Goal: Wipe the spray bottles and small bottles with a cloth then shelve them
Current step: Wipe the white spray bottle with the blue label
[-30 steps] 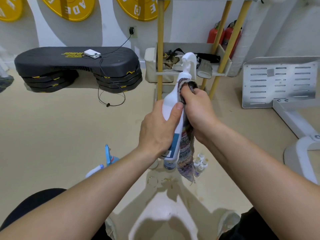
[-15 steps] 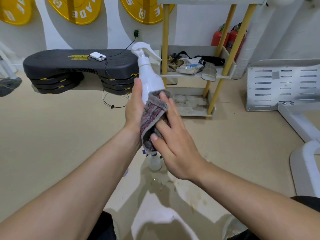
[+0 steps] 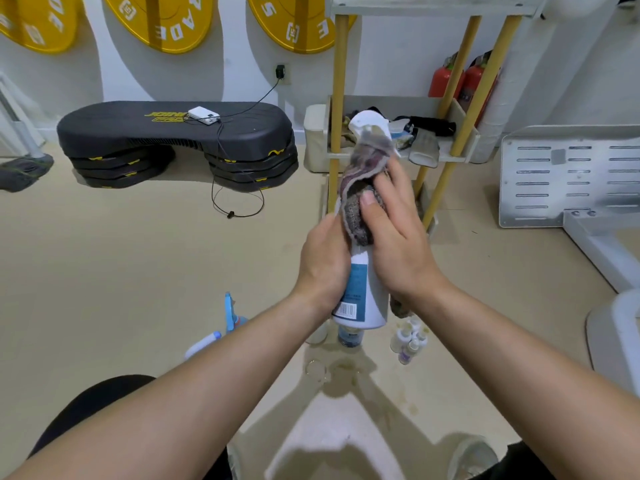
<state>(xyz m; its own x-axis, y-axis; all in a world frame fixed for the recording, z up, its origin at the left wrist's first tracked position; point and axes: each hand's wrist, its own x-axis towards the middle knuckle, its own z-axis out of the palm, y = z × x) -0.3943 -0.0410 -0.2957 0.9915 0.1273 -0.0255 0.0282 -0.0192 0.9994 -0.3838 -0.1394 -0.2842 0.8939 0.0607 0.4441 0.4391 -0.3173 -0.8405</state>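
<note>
i am gripping the white spray bottle [image 3: 363,299] round its middle with my left hand [image 3: 322,261], holding it upright in the air, with the shelf [image 3: 446,157] on the far side. my right hand [image 3: 398,251] is clasping the cloth [image 3: 360,188] against the bottle's upper part, thumb on the fabric. the small bottles [image 3: 410,341] are standing on the floor below, slightly right. a blue-triggered spray bottle [image 3: 228,313] is sitting on the floor, near left.

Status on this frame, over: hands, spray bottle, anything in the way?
Left hand grips spray bottle. Right hand wraps cloth round it. Small bottles on floor, clear.
</note>
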